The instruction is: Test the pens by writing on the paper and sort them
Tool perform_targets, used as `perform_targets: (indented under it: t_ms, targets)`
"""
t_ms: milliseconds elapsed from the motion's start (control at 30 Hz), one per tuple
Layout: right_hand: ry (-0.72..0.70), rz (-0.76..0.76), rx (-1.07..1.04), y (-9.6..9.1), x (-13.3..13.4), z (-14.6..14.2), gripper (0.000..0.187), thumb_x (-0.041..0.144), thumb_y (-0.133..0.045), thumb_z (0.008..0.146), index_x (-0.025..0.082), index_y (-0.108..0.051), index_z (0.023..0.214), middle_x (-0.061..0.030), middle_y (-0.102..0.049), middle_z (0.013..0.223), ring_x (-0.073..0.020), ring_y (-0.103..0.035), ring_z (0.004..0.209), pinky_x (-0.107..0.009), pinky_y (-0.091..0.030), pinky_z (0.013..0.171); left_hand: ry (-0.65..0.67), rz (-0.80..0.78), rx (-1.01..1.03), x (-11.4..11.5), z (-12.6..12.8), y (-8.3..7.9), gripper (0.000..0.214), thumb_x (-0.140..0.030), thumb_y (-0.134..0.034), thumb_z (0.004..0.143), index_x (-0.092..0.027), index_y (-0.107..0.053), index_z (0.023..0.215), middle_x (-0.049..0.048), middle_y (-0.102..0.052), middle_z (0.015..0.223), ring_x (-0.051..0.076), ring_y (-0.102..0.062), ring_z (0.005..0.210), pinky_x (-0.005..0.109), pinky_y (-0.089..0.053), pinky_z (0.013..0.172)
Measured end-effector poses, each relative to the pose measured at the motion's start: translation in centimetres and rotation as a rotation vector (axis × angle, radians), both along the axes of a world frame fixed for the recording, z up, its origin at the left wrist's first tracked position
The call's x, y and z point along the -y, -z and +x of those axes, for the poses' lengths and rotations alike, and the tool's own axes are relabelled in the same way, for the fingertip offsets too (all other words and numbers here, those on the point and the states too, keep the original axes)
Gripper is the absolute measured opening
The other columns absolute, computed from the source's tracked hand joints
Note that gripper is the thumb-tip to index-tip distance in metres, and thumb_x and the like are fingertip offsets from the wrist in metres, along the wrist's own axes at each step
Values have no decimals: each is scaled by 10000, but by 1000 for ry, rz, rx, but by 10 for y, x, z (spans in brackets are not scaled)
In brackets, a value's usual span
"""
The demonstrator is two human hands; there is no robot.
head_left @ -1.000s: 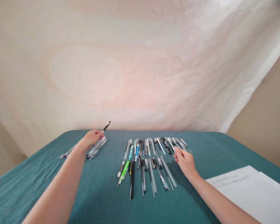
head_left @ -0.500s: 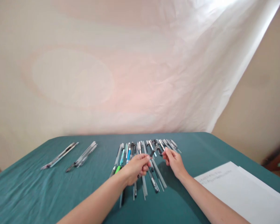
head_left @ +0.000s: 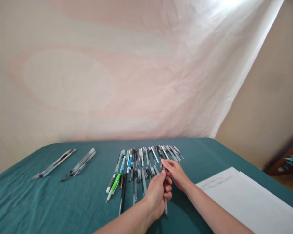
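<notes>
A slim dark pen [head_left: 166, 209] stands nearly lengthwise in front of me, its lower end sticking out below my left hand [head_left: 157, 195]. The left fingers are wrapped around its barrel. My right hand [head_left: 175, 173] pinches the pen's upper end between thumb and fingertips, just above the left thumb. Under and beyond the hands lie two rows of pens; the near row is partly hidden by my left hand. In it are a green pen [head_left: 114, 187] and a black pen [head_left: 123, 194]. A blue-and-white pen [head_left: 129, 161] lies in the far row.
Two small bundles of pens lie apart on the left, one farther out [head_left: 55, 164] and one nearer the rows [head_left: 79, 165]. White paper sheets [head_left: 244, 198] with some writing cover the right side of the green tablecloth [head_left: 88, 201]. Pale fabric [head_left: 136, 81] hangs behind the table.
My left hand has moved right and toward me, with the pen turned more upright. My right hand has come left and now grips the pen's upper end. The view has shifted slightly right.
</notes>
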State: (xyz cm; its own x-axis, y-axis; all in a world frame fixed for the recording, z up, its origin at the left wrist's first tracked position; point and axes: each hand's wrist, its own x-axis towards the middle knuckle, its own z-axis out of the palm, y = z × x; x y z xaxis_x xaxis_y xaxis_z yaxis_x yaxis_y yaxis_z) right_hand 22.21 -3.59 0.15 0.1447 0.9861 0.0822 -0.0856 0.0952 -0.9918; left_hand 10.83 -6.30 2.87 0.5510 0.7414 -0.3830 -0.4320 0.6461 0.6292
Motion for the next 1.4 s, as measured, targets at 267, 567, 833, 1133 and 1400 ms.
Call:
perform_targets:
  t_ms: [267,567,833,1133,1400]
  targets:
    - [-96,15,0,8,7,9,327,433,-566,761,138,-561,619,60,-409,422,-50,-327,391,-196,-252,404,64,179,-1,3,-6,17,277,-412,-548,750,-163,-443,807,-41,-432,627,12,-295,411,155,-91,381]
    - [-173,83,-31,10,6,8,337,362,-552,794,154,-491,536,53,-412,437,-63,-332,421,-229,-241,451,128,206,-108,0,-9,10,274,-459,-460,789,-206,-357,770,-102,-256,512,13,-144,369,190,-18,396]
    - [-152,99,1,7,7,6,363,369,-567,776,165,-458,496,50,-401,458,-73,-334,441,-234,-246,459,147,237,-217,0,-10,6,249,-466,-380,820,-221,-356,784,-105,-226,521,14,-124,361,205,-1,402]
    - [-153,95,34,6,8,7,353,387,-556,782,172,-472,514,44,-399,489,-81,-317,454,-241,-233,466,148,276,-275,-3,-10,8,248,-463,-357,827,-219,-391,803,-100,-254,510,18,-146,357,200,-18,387]
    - [-155,98,18,7,7,7,366,384,-558,781,172,-455,502,46,-374,503,-84,-308,460,-245,-228,468,142,311,-316,-4,-10,11,279,-489,-360,818,-217,-423,812,-94,-276,502,22,-166,349,195,-39,366]
